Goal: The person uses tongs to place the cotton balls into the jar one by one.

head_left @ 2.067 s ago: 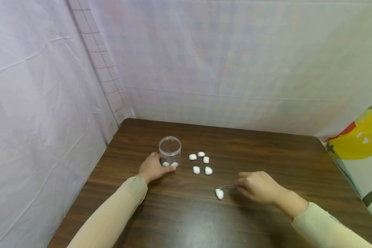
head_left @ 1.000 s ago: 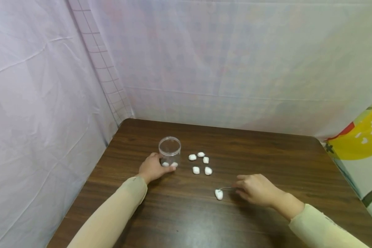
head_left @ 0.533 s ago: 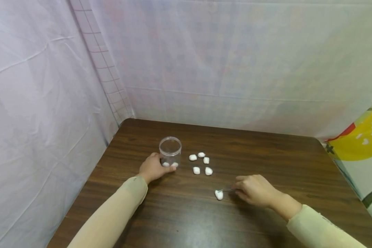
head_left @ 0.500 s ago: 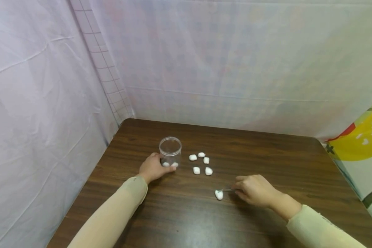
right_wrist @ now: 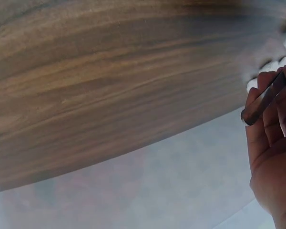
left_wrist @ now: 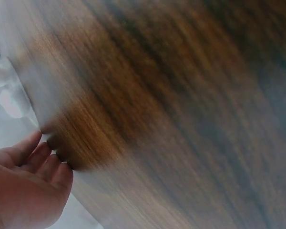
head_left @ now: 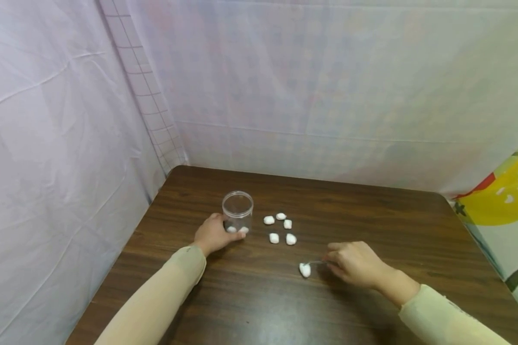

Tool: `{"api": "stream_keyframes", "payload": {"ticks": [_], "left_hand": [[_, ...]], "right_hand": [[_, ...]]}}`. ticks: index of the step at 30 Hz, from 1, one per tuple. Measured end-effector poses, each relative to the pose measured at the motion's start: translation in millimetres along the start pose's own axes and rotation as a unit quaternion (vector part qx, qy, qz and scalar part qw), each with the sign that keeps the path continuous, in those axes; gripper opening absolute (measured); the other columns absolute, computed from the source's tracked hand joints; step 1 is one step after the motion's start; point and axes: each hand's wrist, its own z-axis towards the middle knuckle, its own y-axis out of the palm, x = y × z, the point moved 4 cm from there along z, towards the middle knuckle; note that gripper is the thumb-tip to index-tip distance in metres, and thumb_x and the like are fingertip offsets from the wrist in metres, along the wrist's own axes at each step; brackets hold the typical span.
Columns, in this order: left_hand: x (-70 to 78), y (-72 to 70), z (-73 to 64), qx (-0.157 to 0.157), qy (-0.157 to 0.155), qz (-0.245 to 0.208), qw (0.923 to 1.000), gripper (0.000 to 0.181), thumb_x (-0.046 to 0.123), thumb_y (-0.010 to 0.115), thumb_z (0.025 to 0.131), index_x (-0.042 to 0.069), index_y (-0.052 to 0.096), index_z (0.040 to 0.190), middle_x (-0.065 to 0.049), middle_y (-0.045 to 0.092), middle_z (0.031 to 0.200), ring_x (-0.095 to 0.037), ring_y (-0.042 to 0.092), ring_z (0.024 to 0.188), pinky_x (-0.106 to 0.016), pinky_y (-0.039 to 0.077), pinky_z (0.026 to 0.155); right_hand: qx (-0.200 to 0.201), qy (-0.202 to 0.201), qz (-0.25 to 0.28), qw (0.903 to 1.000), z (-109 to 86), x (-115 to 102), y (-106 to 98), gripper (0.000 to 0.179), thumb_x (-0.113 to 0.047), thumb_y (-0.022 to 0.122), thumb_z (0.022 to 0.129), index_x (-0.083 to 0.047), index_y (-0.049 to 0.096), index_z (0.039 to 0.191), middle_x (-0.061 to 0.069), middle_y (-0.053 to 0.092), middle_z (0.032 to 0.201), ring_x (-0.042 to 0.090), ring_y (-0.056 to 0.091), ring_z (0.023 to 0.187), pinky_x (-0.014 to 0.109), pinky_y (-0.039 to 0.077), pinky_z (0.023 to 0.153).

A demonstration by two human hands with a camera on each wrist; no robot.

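Observation:
My left hand (head_left: 214, 234) grips the lower side of a clear plastic jar (head_left: 238, 211), its thumb across the front. The jar stands upright and lidless, with a few white lumps like cotton balls (head_left: 244, 230) at its bottom. My right hand (head_left: 355, 263) pinches metal tweezers (head_left: 317, 262), whose tips meet the top of a single white cotton ball (head_left: 305, 270) on the table. In the right wrist view the rounded end of the tweezers (right_wrist: 264, 101) shows along the fingers. The left wrist view has the left hand (left_wrist: 33, 186) at its lower left edge.
Between the jar and my right hand, several more cotton balls (head_left: 274, 238) lie loosely grouped on the brown wooden table (head_left: 371, 211). White cloth (head_left: 311, 96) hangs behind the table and along its left side. A yellow printed cloth (head_left: 500, 201) is at the right.
The right hand has shifted slightly left and the tweezers' prongs look closer together at the cotton ball. The left hand and jar have stayed put.

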Motion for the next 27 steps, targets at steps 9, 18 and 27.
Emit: {"api": "stream_keyframes", "payload": {"ticks": [9, 18, 27], "left_hand": [[2.1, -2.9, -3.8, -0.005, -0.006, -0.006, 0.9999, 0.076, 0.065, 0.070, 0.064, 0.015, 0.060, 0.121, -0.007, 0.054, 0.114, -0.024, 0.054, 0.097, -0.045, 0.045, 0.080], [2.5, -3.0, -3.1, -0.006, -0.007, -0.008, 0.9999, 0.077, 0.066, 0.069, 0.065, 0.015, 0.060, 0.121, -0.006, 0.054, 0.115, -0.024, 0.054, 0.097, -0.045, 0.045, 0.079], [3.8, -4.5, -4.1, -0.008, -0.008, -0.010, 0.9999, 0.077, 0.066, 0.069, 0.065, 0.015, 0.059, 0.123, -0.006, 0.054, 0.117, -0.024, 0.054, 0.098, -0.045, 0.045, 0.080]], "right_hand": [[0.008, -0.006, -0.004, 0.9999, 10.4, 7.2, -5.5, 0.010, -0.019, 0.071, 0.073, -0.021, 0.070, 0.083, -0.012, 0.054, 0.079, 0.000, 0.044, 0.053, 0.023, 0.040, 0.041], [0.017, 0.004, -0.005, 0.9998, 43.4, 17.7, -19.7, 0.010, -0.020, 0.069, 0.078, -0.020, 0.072, 0.088, -0.011, 0.055, 0.080, 0.000, 0.047, 0.053, 0.021, 0.040, 0.042], [0.018, -0.012, -0.022, 0.9995, 101.9, 23.8, -34.0, 0.012, -0.021, 0.066, 0.080, -0.019, 0.072, 0.091, -0.010, 0.056, 0.081, 0.002, 0.046, 0.054, 0.023, 0.039, 0.042]]}}
